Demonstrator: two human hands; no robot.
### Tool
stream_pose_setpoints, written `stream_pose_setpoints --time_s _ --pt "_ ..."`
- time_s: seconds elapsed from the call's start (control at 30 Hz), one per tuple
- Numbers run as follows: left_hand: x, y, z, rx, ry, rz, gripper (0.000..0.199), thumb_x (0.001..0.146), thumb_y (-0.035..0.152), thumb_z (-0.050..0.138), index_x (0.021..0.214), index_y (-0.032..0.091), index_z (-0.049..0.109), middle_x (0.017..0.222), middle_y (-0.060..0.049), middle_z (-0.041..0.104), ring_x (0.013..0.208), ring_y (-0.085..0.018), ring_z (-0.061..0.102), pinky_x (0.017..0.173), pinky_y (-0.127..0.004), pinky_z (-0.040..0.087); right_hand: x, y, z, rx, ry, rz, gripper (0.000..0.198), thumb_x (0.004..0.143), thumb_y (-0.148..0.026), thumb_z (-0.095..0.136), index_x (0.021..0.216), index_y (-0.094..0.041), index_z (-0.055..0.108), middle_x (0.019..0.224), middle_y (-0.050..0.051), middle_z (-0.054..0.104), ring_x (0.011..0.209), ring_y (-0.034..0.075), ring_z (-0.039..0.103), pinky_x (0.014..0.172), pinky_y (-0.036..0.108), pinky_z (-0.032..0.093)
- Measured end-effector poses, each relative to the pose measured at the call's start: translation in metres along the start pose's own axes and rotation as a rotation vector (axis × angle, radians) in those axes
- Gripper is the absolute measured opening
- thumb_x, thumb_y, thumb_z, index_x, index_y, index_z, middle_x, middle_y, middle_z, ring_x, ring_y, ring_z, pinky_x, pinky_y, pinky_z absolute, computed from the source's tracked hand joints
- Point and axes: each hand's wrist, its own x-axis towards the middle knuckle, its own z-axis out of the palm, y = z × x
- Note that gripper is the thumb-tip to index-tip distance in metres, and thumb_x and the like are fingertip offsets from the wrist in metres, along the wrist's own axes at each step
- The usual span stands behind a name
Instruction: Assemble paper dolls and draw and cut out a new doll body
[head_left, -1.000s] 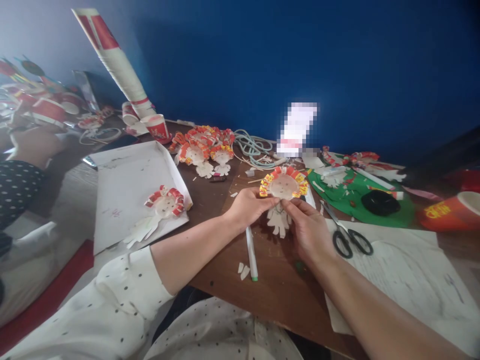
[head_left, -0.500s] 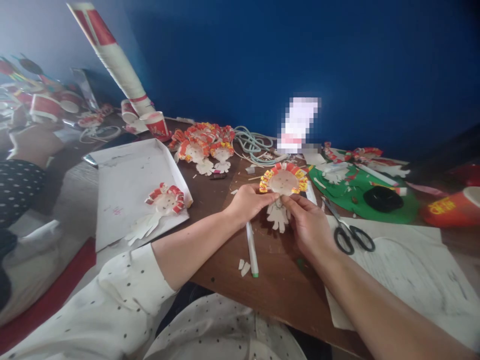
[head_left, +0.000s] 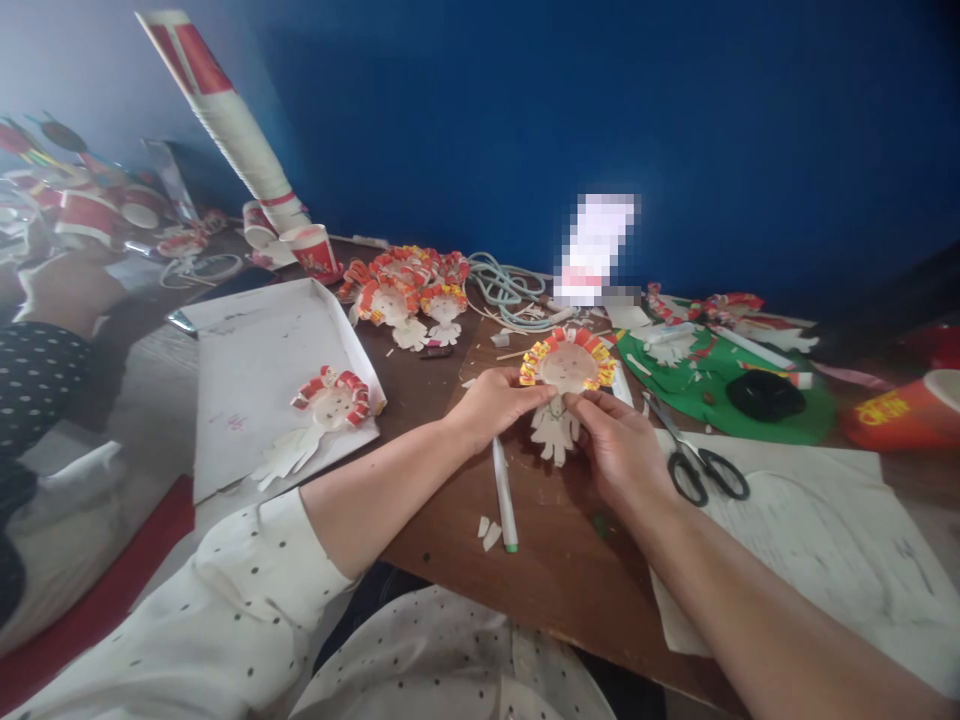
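Note:
Between my two hands, above the brown table, is a paper doll with a round drawn face, a fringe of curled red and yellow paper strips, and a white cut-out body below. My left hand pinches it at the neck from the left. From the right, my right hand grips the same spot between thumb and finger. A white marker with a green end lies on the table under my left wrist. Black-handled scissors rest just right of my right hand, partly on a white paper sheet.
A white box lid at left bears another paper doll. Behind lie a pile of similar dolls, a coiled cable and a leaning stack of cups. Green card lies right; another person's arm is at far left.
The doll has shifted very slightly, its lower body a little more to the left. Both hands keep their pinch at its neck.

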Motion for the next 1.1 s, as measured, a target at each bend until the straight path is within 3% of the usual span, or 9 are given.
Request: stream_pose_setpoints --time_s 0.13,0.37,0.53,0.77,0.87,1.1 --pt "0.0019 -0.0032 -0.0016 -0.033 -0.027 0.005 0.032 0.071 0.041 0.074 0.089 0.014 0.071 0.084 -0.006 0.072 0.070 -0.015 0.063 0.070 -0.027 0.051 -0.0006 -0.0004 0.0004 -0.016 0.003 -0.002 0.022 0.065 -0.036 0.081 0.074 -0.021 0.068 0.059 -0.004 0.064 0.052 0.012 0.055 0.051 0.025 0.043" --pt "0.0016 -0.0003 0.0018 -0.018 0.032 0.006 0.037 0.063 0.039 0.080 0.089 0.013 0.072 0.089 -0.009 0.073 0.077 -0.019 0.067 0.074 -0.031 0.053 -0.0032 -0.0018 0.0041 0.012 -0.025 -0.016 0.020 0.063 -0.031 0.081 0.074 -0.022 0.067 0.064 -0.003 0.068 0.056 0.013 0.059 0.056 0.026 0.047" --pt "0.0010 0.0012 0.0021 -0.021 0.041 0.023 0.037 0.062 0.040 0.081 0.086 0.013 0.073 0.085 -0.007 0.073 0.074 -0.019 0.067 0.073 -0.031 0.054 -0.0036 -0.0022 0.0048 0.026 -0.060 -0.015 0.024 0.066 -0.038 0.080 0.079 -0.023 0.068 0.071 0.000 0.071 0.061 0.018 0.065 0.059 0.031 0.050" --pt "0.0000 0.0009 0.0027 -0.013 0.006 0.066 0.036 0.060 0.037 0.082 0.085 0.013 0.072 0.081 -0.006 0.072 0.075 -0.018 0.066 0.077 -0.032 0.052 -0.0028 -0.0025 0.0006 -0.163 -0.059 -0.072 0.029 0.070 -0.046 0.076 0.082 -0.021 0.068 0.073 0.002 0.072 0.069 0.021 0.066 0.066 0.034 0.052" --pt "-0.0019 0.0021 0.0041 -0.012 -0.008 0.070 0.034 0.060 0.036 0.081 0.083 0.012 0.072 0.078 -0.005 0.072 0.072 -0.017 0.065 0.075 -0.031 0.052 -0.0032 -0.0015 -0.0017 -0.263 -0.037 -0.102 0.030 0.071 -0.048 0.074 0.080 -0.021 0.068 0.069 0.001 0.070 0.067 0.021 0.065 0.062 0.032 0.050" --pt "0.0012 0.0016 0.0024 -0.050 0.004 0.041 0.036 0.062 0.035 0.081 0.088 0.012 0.072 0.084 -0.007 0.073 0.077 -0.018 0.066 0.080 -0.033 0.053 -0.0035 0.0022 0.0020 -0.096 -0.101 -0.062 0.030 0.072 -0.050 0.074 0.084 -0.023 0.068 0.075 0.001 0.072 0.067 0.019 0.065 0.061 0.030 0.050"
